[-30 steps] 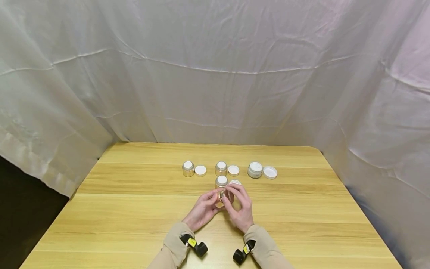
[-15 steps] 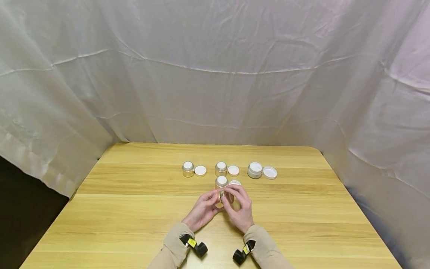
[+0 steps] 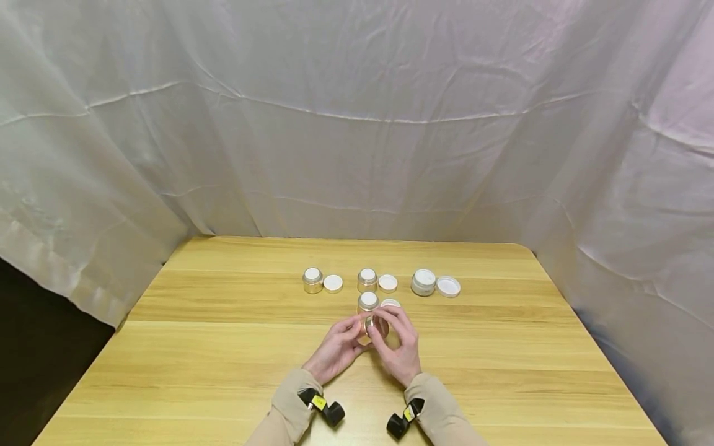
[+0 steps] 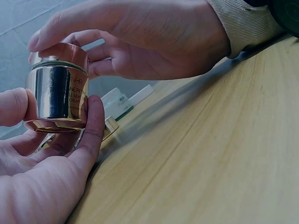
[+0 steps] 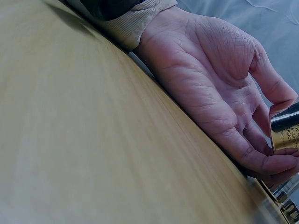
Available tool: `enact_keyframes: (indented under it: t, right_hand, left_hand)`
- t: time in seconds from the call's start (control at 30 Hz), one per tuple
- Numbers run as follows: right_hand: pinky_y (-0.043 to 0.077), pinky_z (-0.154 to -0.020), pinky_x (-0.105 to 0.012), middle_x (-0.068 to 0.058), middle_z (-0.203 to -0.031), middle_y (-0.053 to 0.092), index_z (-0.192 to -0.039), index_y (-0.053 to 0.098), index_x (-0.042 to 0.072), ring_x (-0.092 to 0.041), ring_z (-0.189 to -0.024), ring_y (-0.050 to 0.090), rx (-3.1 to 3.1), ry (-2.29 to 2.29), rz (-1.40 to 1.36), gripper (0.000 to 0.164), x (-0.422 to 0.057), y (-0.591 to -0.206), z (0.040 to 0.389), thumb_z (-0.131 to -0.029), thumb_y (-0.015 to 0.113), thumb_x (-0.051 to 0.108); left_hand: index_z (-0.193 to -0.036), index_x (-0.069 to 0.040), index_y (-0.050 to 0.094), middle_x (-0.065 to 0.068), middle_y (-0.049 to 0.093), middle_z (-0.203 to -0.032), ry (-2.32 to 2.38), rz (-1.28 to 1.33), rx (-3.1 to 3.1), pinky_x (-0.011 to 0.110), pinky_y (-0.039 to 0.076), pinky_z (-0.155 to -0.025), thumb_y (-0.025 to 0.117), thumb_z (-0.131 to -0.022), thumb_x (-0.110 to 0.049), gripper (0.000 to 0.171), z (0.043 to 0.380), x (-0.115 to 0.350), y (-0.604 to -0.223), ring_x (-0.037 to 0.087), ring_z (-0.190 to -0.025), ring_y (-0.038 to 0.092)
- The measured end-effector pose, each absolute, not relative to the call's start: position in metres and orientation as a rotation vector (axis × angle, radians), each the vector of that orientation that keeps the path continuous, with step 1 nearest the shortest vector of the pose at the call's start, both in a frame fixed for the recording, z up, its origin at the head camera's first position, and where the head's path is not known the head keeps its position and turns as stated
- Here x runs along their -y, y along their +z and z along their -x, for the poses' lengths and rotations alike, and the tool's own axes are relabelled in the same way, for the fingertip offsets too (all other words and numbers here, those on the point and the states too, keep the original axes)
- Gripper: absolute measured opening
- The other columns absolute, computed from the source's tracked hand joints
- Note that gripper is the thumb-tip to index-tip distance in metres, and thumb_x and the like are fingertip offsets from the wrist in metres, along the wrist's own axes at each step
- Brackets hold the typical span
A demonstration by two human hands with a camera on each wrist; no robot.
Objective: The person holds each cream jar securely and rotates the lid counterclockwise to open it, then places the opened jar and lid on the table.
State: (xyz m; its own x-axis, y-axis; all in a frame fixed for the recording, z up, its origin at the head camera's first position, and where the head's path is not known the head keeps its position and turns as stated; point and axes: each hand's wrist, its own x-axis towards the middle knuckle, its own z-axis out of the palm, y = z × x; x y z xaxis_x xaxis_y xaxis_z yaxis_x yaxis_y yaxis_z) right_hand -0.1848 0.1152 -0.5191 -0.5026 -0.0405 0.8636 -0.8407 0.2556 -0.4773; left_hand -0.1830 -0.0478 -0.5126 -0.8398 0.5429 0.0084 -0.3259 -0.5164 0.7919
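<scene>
A shiny gold-and-dark cream jar (image 4: 52,95) with printed lettering is held above the table between both hands. My left hand (image 3: 336,348) grips its body near the base, the thumb on one side and fingers on the other. On the lid (image 4: 74,53), the thumb and fingers of my right hand (image 3: 400,350) take hold from above. In the right wrist view only an edge of the jar (image 5: 284,122) shows beside the left hand (image 5: 201,79). Just beyond the hands stands another open jar (image 3: 368,301), with a white lid (image 3: 390,302) partly hidden by the right fingers.
Farther back on the wooden table (image 3: 223,371) stand a left jar (image 3: 312,282), a middle jar (image 3: 367,280) and a wider right jar (image 3: 423,283). Each has a lid beside it: left lid (image 3: 333,284), middle lid (image 3: 387,283), right lid (image 3: 449,286). Grey curtains (image 3: 357,173) enclose the table.
Both hands stay in the same place around the jar, with at most slight shifts of the right fingers on its lid. The other jars and lids have not moved.
</scene>
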Motion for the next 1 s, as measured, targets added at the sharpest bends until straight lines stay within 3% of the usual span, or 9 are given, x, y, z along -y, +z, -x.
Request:
enact_keyframes:
  t: [0.17,0.4,0.6,0.8,1.0]
  right_hand:
    - [0.05,-0.102,-0.017,-0.023,-0.107,0.064,-0.111,0.069,-0.008,-0.02,-0.105,0.063,1.769,1.344,-0.81,0.037,-0.116,-0.521,0.185,-0.074,0.075,-0.012]
    - [0.051,-0.103,-0.018,-0.028,-0.105,0.064,-0.107,0.068,-0.012,-0.027,-0.102,0.065,1.726,1.376,-0.863,0.037,-0.115,-0.517,0.184,-0.071,0.073,-0.02]
    - [0.049,-0.107,-0.017,-0.03,-0.106,0.064,-0.107,0.067,-0.014,-0.027,-0.105,0.064,1.748,1.359,-0.844,0.038,-0.114,-0.514,0.182,-0.07,0.07,-0.02]
    - [0.047,-0.11,-0.019,-0.033,-0.106,0.061,-0.109,0.066,-0.014,-0.039,-0.103,0.062,1.822,1.332,-0.742,0.043,-0.11,-0.505,0.176,-0.067,0.075,-0.019]
    - [0.047,-0.107,-0.016,-0.025,-0.107,0.065,-0.111,0.067,-0.011,-0.03,-0.103,0.063,1.854,1.329,-0.741,0.046,-0.113,-0.515,0.181,-0.067,0.082,-0.013]
  left_hand:
    - [-0.15,0.006,0.034,-0.003,0.058,-0.126,2.341,-0.333,-1.15,0.032,0.052,-0.109,0.041,-0.107,-0.013,0.047,0.183,0.048,-0.513,0.006,-0.109,0.063]
    - [-0.142,-0.001,0.047,-0.003,0.06,-0.118,2.35,-0.344,-1.142,0.032,0.054,-0.106,0.04,-0.108,-0.013,0.036,0.183,0.047,-0.512,0.007,-0.106,0.064]
    - [-0.148,0.006,0.035,-0.002,0.058,-0.122,2.337,-0.333,-1.155,0.032,0.053,-0.107,0.039,-0.108,-0.013,0.045,0.184,0.047,-0.512,0.008,-0.11,0.063]
    - [-0.151,0.009,0.029,-0.002,0.056,-0.125,2.329,-0.333,-1.157,0.032,0.052,-0.11,0.041,-0.108,-0.014,0.05,0.184,0.047,-0.511,0.008,-0.111,0.062]
    - [-0.147,0.004,0.039,-0.002,0.057,-0.122,2.342,-0.325,-1.134,0.031,0.052,-0.109,0.042,-0.107,-0.014,0.043,0.184,0.047,-0.511,0.006,-0.106,0.063]
